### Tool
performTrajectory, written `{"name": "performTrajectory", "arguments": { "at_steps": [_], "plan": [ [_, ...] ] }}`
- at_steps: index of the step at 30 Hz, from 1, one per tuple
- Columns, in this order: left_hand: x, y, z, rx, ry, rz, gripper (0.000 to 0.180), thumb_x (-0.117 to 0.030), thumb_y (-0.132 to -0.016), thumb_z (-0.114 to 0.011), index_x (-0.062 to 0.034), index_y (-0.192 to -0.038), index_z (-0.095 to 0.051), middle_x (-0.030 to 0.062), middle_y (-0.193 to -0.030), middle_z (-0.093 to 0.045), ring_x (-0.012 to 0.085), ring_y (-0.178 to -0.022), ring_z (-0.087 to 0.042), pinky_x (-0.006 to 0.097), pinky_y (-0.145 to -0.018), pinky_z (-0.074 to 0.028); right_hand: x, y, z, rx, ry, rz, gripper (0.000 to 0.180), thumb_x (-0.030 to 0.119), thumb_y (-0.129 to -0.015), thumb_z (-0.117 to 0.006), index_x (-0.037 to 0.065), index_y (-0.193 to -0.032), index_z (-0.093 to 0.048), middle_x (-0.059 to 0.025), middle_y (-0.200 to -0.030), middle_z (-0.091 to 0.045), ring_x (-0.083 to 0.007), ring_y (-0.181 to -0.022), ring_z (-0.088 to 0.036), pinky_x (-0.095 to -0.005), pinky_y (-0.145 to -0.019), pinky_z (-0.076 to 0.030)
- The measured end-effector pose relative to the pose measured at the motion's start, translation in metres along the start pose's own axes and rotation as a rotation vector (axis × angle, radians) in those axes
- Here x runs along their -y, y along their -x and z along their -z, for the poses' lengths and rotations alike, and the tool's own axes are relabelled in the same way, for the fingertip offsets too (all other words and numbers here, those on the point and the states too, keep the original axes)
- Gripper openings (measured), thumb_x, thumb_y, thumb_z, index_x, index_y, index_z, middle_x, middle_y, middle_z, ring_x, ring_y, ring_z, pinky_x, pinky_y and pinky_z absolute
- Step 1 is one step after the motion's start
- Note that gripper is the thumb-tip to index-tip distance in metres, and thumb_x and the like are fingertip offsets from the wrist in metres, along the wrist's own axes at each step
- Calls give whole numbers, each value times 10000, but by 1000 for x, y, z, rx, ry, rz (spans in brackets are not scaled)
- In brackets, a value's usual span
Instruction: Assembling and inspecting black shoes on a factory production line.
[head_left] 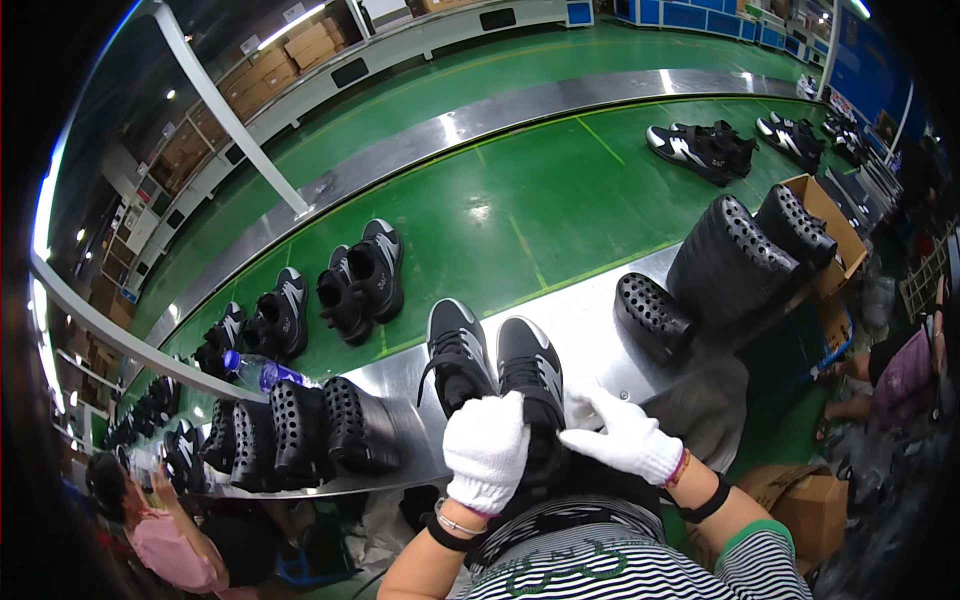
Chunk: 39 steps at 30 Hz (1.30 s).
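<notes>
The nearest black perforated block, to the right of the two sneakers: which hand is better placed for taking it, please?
Probably the right hand: it is nearer to the perforated block, thumb and fingers apart. The left hand is curled at the sneakers.

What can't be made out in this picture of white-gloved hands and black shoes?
All in the head view:
Left hand: fingertips, hidden by its own curled glove.
Left shoe of the near pair: its heel, covered by that hand.
Right hand: whether its thumb touches the right shoe; the angle leaves this unclear.
Far-left shoes: too small and dark to count.
Person at right: partly lost in the dark rim.
</notes>
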<state>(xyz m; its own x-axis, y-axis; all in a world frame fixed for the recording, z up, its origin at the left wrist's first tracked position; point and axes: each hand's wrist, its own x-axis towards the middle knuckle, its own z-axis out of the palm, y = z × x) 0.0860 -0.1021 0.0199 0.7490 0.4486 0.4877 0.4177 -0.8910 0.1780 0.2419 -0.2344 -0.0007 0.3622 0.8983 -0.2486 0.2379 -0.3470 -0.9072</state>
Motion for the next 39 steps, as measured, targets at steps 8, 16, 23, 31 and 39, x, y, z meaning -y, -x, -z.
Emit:
{"name": "performTrajectory", "arguments": {
  "at_steps": [8, 16, 23, 31, 39],
  "plan": [
    [-39, 4, -21, -174, 249, 88, 623, -120, -773, -797, 35, -1323, -550, 195, -995, -646, 352, -845, -636, 416, -768, -533, -22, -33, -1, -372, 658, 274, 557, 259, -841, -663, 38, -1342, -558, -227, -1154, -653, -425, -1003, -648, -514, -872, -524],
    [-21, 9, -63, 88, 476, 484, 548, -345, -874, -719, -25, -1297, -581, 232, -1056, -667, 414, -888, -676, 480, -788, -551, -13, -39, 18, -338, 570, 318, 360, 316, -877, -689, 37, -1100, -646, -239, -917, -681, -439, -842, -667, -499, -730, -535],
    [-13, 0, -49, 243, 483, 556, 621, -438, -904, -659, -2, -1338, -568, 241, -1135, -674, 416, -922, -690, 482, -818, -560, -9, -71, 20, -286, 679, 202, 289, 310, -863, -687, 49, -984, -663, -226, -845, -669, -432, -796, -660, -491, -699, -526],
    [1, 47, 36, -337, 345, 54, 412, -37, -800, -754, 58, -1186, -645, 192, -1041, -700, 356, -909, -690, 433, -832, -555, 31, -83, 47, -441, 870, 346, 313, 192, -832, -736, 25, -1086, -666, -192, -1003, -669, -381, -920, -660, -442, -805, -532],
    [69, 99, 74, -618, -263, 523, 530, 22, -847, -642, 105, -1348, -488, 262, -1279, -574, 418, -1109, -577, 478, -1006, -460, 126, -53, -110, 33, 172, 804, 337, 132, -829, -743, 57, -1139, -635, -131, -888, -634, -296, -819, -651, -390, -738, -537]
  ]
}}
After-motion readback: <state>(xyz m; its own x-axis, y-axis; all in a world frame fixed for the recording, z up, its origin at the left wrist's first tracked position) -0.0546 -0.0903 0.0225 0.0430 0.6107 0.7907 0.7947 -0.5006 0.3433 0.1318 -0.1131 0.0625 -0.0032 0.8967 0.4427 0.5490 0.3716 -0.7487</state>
